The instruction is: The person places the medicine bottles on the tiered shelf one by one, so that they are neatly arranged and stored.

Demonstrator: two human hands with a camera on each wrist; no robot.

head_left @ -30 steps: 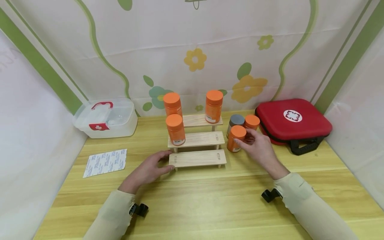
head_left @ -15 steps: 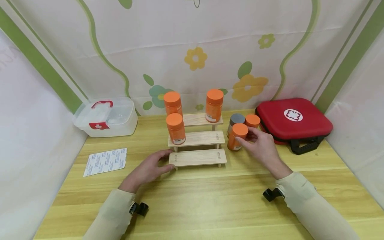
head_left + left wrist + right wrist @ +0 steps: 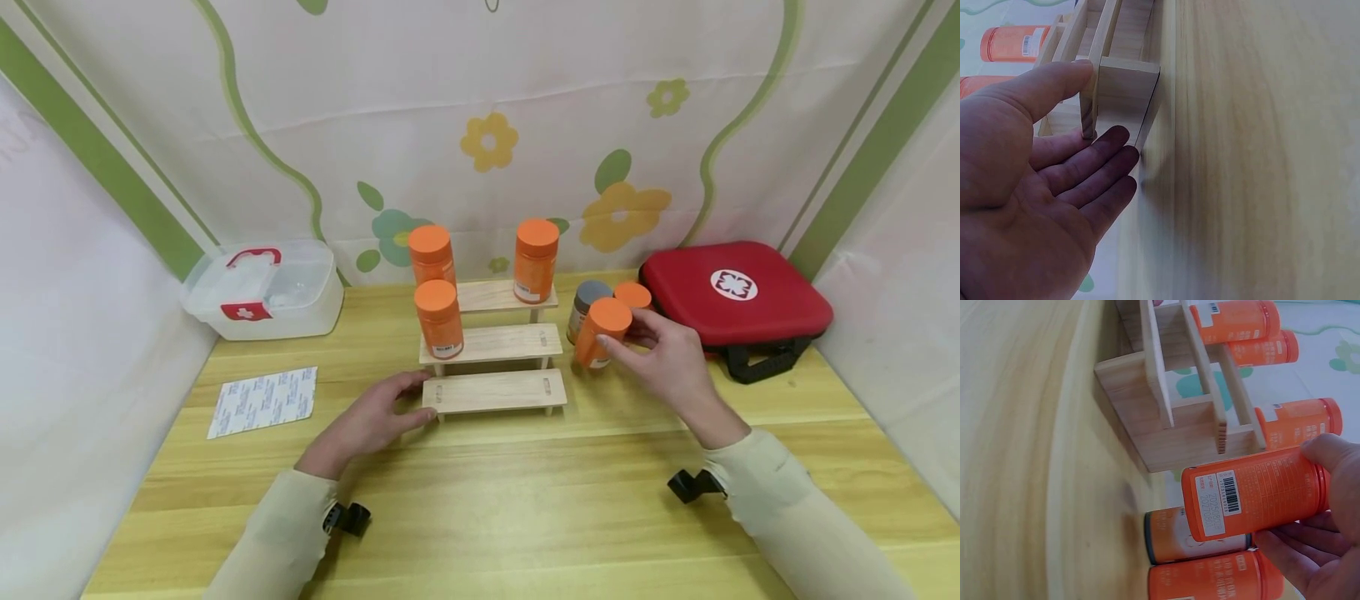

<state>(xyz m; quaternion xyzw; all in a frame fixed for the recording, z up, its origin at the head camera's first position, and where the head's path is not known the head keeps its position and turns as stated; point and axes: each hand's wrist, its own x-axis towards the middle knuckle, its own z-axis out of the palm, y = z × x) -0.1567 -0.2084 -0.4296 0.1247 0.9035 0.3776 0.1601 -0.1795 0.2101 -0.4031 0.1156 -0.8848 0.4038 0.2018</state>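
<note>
My right hand (image 3: pixel 663 358) grips an orange pill bottle (image 3: pixel 602 333) with thumb and fingers near its cap; it is tilted, its barcode label facing the right wrist view. Behind it stand a grey-capped bottle (image 3: pixel 587 308) and another orange bottle (image 3: pixel 632 298), partly hidden. My left hand (image 3: pixel 372 422) holds the left end of the lowest step of a three-step wooden stand (image 3: pixel 495 393), thumb (image 3: pixel 1063 81) and forefinger at opposite edges, other fingers extended beside it. Two orange bottles (image 3: pixel 431 254) stand at the left of the upper steps, a third (image 3: pixel 536 262) at top right.
A clear plastic first-aid box (image 3: pixel 300 304) with red latch and handle stands at the back left. A white printed blister sheet (image 3: pixel 262 402) lies in front of it. A red first-aid case (image 3: pixel 738 296) with black handle lies at the back right. A patterned curtain (image 3: pixel 360 100) hangs behind.
My right hand has moved slightly right and away with the orange bottle, which has tilted and come up off the table. My left hand stays at the stand.
</note>
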